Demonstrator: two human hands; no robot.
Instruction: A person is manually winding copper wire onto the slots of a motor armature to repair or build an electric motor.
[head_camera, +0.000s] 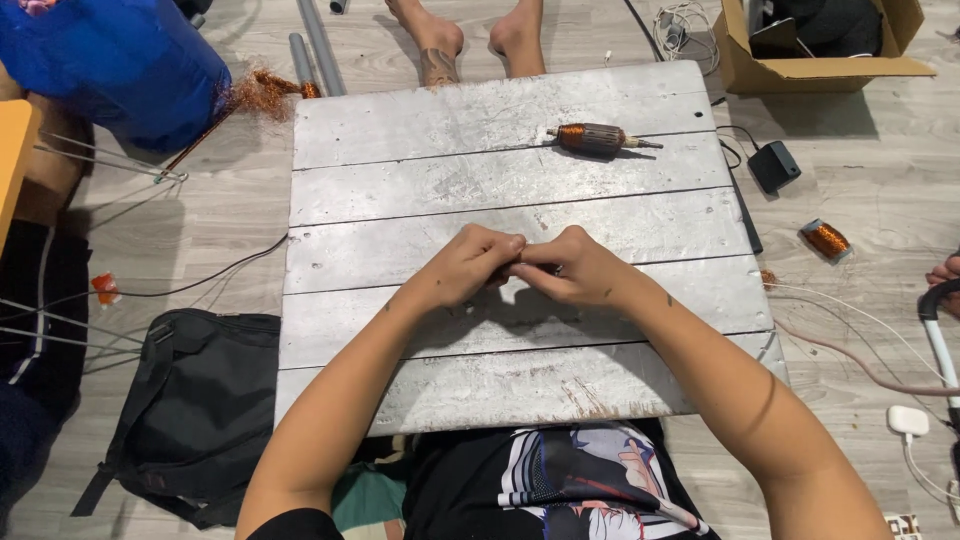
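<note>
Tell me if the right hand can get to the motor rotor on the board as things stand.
Probably yes. The rotor lies alone at the board's far edge, with bare planks between it and the right hand. That hand is pressed fingertip to fingertip against the left hand, though.

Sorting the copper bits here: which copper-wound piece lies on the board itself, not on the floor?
The motor rotor, long with a shaft, near the board's far edge. The small copper coil and the loose copper tangle lie on the floor.

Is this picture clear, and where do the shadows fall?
Head view: sharp overall, evenly lit, mild wide-angle bending at the edges; soft shadows lie under the left hand and right hand on the grey board; what the fingers pinch is hidden.
</note>
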